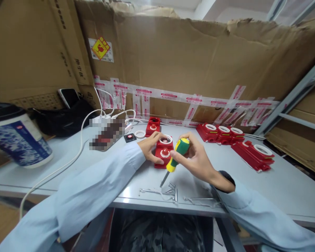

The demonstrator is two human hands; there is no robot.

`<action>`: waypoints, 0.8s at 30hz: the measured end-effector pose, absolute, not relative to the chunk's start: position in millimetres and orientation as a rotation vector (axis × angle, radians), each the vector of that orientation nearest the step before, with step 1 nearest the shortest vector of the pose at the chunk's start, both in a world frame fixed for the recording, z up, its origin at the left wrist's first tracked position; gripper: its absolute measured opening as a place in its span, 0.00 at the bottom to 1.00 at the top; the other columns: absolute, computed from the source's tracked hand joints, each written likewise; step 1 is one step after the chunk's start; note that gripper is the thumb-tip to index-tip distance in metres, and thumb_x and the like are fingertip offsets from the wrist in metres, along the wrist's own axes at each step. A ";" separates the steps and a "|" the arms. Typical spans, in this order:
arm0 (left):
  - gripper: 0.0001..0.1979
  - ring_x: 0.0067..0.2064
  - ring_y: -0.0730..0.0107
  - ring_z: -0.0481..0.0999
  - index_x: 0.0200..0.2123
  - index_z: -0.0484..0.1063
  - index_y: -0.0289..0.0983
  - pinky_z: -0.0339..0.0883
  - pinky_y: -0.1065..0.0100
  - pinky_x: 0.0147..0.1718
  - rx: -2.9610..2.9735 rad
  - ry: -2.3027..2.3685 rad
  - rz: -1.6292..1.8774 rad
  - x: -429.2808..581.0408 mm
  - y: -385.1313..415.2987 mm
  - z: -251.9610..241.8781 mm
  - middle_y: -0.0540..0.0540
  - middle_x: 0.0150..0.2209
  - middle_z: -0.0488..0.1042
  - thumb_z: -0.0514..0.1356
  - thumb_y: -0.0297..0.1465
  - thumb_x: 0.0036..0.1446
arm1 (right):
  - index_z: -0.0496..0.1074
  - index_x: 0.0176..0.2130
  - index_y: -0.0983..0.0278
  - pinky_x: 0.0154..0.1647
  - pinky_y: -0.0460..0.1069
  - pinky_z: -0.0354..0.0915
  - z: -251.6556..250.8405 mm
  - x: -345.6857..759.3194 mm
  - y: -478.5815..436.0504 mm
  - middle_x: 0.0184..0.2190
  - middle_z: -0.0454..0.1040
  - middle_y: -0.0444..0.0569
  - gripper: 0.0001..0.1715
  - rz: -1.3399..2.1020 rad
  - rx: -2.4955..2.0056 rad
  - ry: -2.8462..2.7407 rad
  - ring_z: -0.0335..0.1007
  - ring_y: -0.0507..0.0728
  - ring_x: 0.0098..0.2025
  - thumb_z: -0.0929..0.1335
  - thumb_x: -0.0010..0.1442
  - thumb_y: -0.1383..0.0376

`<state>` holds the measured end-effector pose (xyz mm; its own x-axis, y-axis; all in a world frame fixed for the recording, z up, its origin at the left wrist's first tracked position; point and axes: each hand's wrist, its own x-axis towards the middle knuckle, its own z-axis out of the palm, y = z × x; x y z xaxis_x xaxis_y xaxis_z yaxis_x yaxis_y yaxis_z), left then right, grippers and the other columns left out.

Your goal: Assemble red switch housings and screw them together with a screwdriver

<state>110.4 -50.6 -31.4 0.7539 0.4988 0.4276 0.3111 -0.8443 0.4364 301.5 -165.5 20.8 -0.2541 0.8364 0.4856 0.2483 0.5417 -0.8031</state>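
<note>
A red housing (160, 162) with a white ring and a red knob lies on the grey table in front of me. My left hand (152, 147) rests along its left side, thumb and fingers spread around it. My right hand (195, 159) is wrapped round a green and yellow screwdriver (180, 148), just right of the housing. The tip of the screwdriver slants down to the left, beside several loose screws (172, 189) near the front edge. Another red housing (152, 126) stands behind, with a loose white ring (140, 134) and a small black square part (130, 137) to its left.
Several red housings (220, 133) sit at the right back, another (253, 155) nearer. A patterned cup (18, 136), black bag (60, 117), white cable (82, 140) and blurred device (109, 134) occupy the left. Cardboard (173, 56) walls the back; a metal frame (291, 91) rises at right.
</note>
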 end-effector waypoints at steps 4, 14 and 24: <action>0.48 0.54 0.53 0.64 0.57 0.52 0.34 0.59 0.56 0.55 2.610 0.600 0.765 110.7 -49.4 -35.0 0.38 0.52 0.61 0.70 0.42 0.34 | 0.59 0.38 0.60 0.22 0.42 0.64 21.6 298.3 -171.0 0.25 0.63 0.38 0.17 0.711 -0.919 -1.842 0.61 0.47 0.25 0.71 0.52 0.62; 0.58 0.58 0.46 0.61 0.63 0.46 0.38 0.55 0.50 0.57 2.537 0.679 0.792 107.8 -46.4 -42.7 0.37 0.56 0.58 0.69 0.50 0.31 | 0.60 0.39 0.60 0.23 0.41 0.64 25.7 304.7 -170.1 0.27 0.63 0.38 0.21 0.630 -0.892 -1.808 0.62 0.46 0.25 0.73 0.49 0.67; 0.58 0.59 0.44 0.60 0.63 0.45 0.39 0.54 0.49 0.56 2.482 0.767 0.789 108.1 -49.8 -46.0 0.37 0.56 0.59 0.69 0.49 0.31 | 0.62 0.36 0.61 0.22 0.42 0.64 53.7 325.7 -164.3 0.26 0.63 0.38 0.19 0.346 -0.829 -1.613 0.61 0.47 0.25 0.73 0.47 0.68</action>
